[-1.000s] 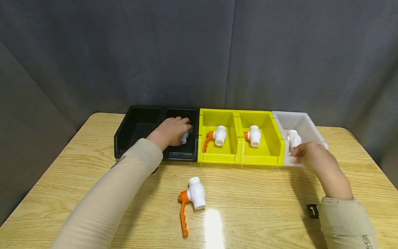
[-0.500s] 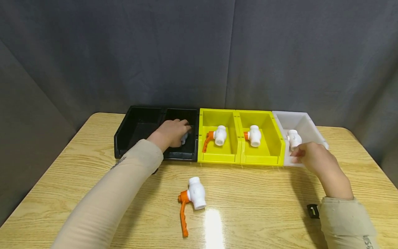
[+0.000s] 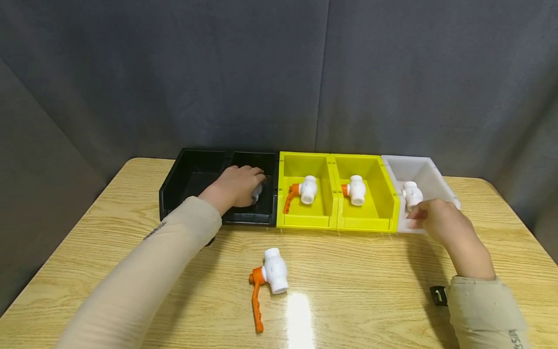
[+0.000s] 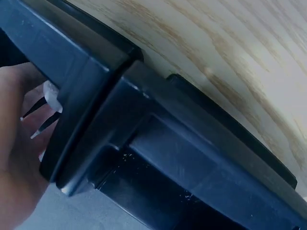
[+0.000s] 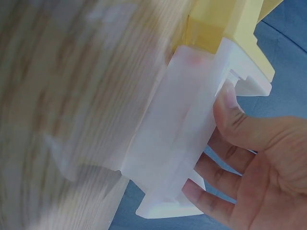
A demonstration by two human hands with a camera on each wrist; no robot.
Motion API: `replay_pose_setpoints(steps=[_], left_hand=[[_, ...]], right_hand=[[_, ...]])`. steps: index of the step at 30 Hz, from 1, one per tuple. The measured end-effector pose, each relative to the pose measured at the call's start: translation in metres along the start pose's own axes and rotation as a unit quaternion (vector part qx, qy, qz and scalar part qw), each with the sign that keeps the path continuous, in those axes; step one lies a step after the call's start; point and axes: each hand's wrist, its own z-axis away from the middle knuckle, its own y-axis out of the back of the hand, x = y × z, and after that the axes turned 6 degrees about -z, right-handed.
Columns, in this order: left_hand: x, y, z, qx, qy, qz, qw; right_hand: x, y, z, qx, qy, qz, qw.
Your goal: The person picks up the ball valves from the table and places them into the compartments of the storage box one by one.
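Note:
My left hand (image 3: 239, 186) is inside the right black bin (image 3: 252, 217), fingers curled round a whitish valve (image 3: 257, 193) that is mostly covered by the hand. In the left wrist view a bit of that white valve (image 4: 52, 96) shows beside the fingers, behind the black bin wall. My right hand (image 3: 444, 225) is over the front lip of the white bin (image 3: 438, 182), thumb and fingers loosely bent, nothing visible between them. Just beyond its fingertips lies a white valve body (image 3: 411, 195). From the right wrist, the fingertips (image 5: 193, 189) reach behind the bin's front wall.
Two yellow bins (image 3: 365, 224) stand mid-row, each with a white ball valve (image 3: 309, 189) with orange parts. Another ball valve (image 3: 275, 271) with a long orange handle lies on the wooden table (image 3: 357, 291) in front. The left black bin (image 3: 198, 179) ends the row. A grey curtain hangs behind.
My left hand has shifted slightly left within the black bin, its forearm drawing left too, with the whitish valve moving along. My right hand has stayed put.

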Motion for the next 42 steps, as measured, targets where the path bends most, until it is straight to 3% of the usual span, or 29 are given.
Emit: replay_pose_setpoints(steps=[5, 10, 19, 23, 35, 42], left_hand=[[-0.003, 0.005, 0.010, 0.062, -0.024, -0.024, 0.9975], [-0.004, 0.006, 0.021, 0.141, -0.038, -0.037, 0.9886], [0.005, 0.004, 0.043, 0.242, -0.007, -0.042, 0.9692], [0.013, 0.004, 0.052, 0.258, -0.006, -0.045, 0.9652], [0.031, 0.003, 0.075, 0.267, -0.030, -0.038, 0.9624], [0.041, 0.002, 0.085, 0.308, -0.064, -0.043, 0.9484]], right_hand=[[-0.001, 0.000, 0.000, -0.002, 0.000, 0.000, 1.0000], [-0.001, 0.001, -0.001, -0.003, 0.000, 0.002, 1.0000], [0.000, 0.000, -0.002, -0.005, 0.003, 0.002, 1.0000], [0.000, 0.000, -0.002, -0.006, 0.003, 0.004, 1.0000], [0.000, -0.001, -0.001, -0.005, 0.003, -0.001, 1.0000], [0.001, 0.000, 0.000, -0.005, -0.001, 0.000, 1.0000]])
